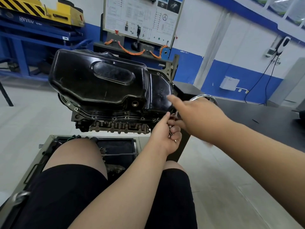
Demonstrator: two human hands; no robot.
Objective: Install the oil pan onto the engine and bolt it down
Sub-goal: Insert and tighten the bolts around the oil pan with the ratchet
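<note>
A: We had the pan (102,83) sitting on the upturned engine (115,125), sump side up, its flange (115,118) lying along the block's edge.

B: And we kept our left hand (165,134) right at the near right corner, fingers curled round a clutch of bolts (170,135), index finger stretched up to touch the flange.

A: A sensible spot, we'd say: the supply stayed next to the holes, so each bolt had a short trip.

B: Our right hand (194,113) reached across above it, index finger pointing at the pan's shallow end, the other fingers tucked down toward the left palm.

A: Was it pinching a bolt?

B: We couldn't tell; it was blurred and the fingertips were hidden.

A: The holes along the near flange looked unfilled to us, so we judged the bolting barely begun.

B: Around us, a bangle (203,97) rode on the right wrist, a tray (115,146) lay under the engine, and a wiring board (142,19) stood behind.

A: In the way? Our own thigh (77,154) crowded the tray, and the right forearm crossed over the left hand.
</note>
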